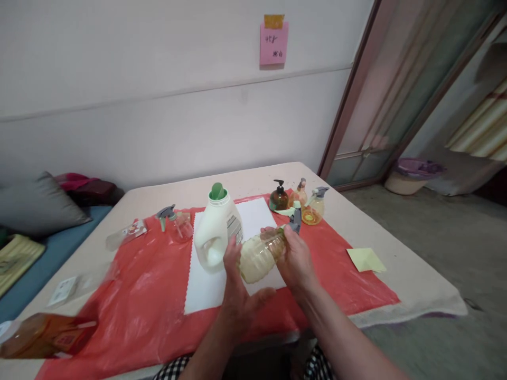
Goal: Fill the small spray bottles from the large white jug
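A clear, ribbed spray bottle (259, 256) with a yellowish tint lies tilted in the air in front of me, its grey trigger head (295, 217) pointing up and right. My right hand (295, 261) is closed round its neck, just below the head. Close to the bottle's base is my left hand (240, 298), its thumb and fingers spread apart; whether the fingertips touch the base I cannot tell. Just behind stands a large white jug (209, 235) with a green inner spout (217, 191) and no cap on, set on a white scalloped-edge sheet (202, 298).
A red plastic sheet (146, 306) covers much of the table. Right-back stand a brown pump bottle (279, 199), an orange bottle (298, 196) and an amber spray bottle (312, 211). A pink spray bottle (181, 229) is at left. An amber bottle (43, 335) lies front left; yellow notes (366, 259) lie right.
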Motion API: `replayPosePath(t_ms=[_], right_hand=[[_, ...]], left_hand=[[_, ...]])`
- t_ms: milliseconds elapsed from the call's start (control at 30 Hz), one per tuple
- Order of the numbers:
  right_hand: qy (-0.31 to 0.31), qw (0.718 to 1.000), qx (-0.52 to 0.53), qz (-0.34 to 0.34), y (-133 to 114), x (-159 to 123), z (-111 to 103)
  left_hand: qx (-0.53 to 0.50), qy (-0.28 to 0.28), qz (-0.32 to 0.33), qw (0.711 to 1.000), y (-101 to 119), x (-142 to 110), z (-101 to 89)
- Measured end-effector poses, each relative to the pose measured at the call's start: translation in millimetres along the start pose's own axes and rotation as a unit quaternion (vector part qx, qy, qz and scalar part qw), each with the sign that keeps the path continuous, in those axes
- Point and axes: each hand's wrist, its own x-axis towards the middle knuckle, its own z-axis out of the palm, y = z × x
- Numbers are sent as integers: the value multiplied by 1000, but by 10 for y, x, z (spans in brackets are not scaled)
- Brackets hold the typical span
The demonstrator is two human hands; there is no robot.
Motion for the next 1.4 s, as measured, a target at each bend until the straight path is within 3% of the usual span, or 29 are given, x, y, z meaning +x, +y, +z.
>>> replayPosePath(t_ms=[100,200,267,367,433,500,600,633,700,767,833,933,1033,1167,1300,1400], right_hand=[[-10,999,-31,29,-42,-38,8],[-7,998,-56,11,-51,-55,26],[8,999,-40,-4,-37,-37,31],[21,1000,-6,-10,-21,11,22],[17,1000,1,-10,-32,34,10],[11,1000,-5,-17,-62,42,-2],[-1,1000,-17,-23,-109,40,-14],[-1,1000,-21,-22,-120,40,-18],[-1,999,-28,-17,-132,45,-28],[1,999,-30,-10,-131,56,-37],[5,1000,-28,-6,-124,61,-43],[10,1000,-26,-7,-113,49,-39],[6,999,-35,-6,-114,25,-35],[3,999,-38,-11,-135,18,-59],[4,998,-66,-13,-175,29,-80],[-22,996,-90,-20,-195,13,-86]], left_hand=[[-156,68,-195,966,77,61,32],[-164,-9,-339,926,108,93,18],[-91,-61,-319,941,105,79,2],[11,-53,-149,987,103,36,-11],[1,-54,-103,993,114,25,-18],[-71,-54,-166,982,129,38,-33],[-165,-72,-331,926,149,76,-63],[-173,-90,-359,913,153,82,-69],[-147,-107,-328,927,157,73,-69],[-98,-82,-223,966,152,43,-57],[-88,-56,-172,979,138,19,-48],[-173,-58,-275,944,114,31,-62],[-221,-101,-361,900,103,65,-86],[-220,-100,-285,928,72,48,-63],[-191,-123,-271,935,74,38,-82],[-78,-142,-210,964,178,75,-199]])
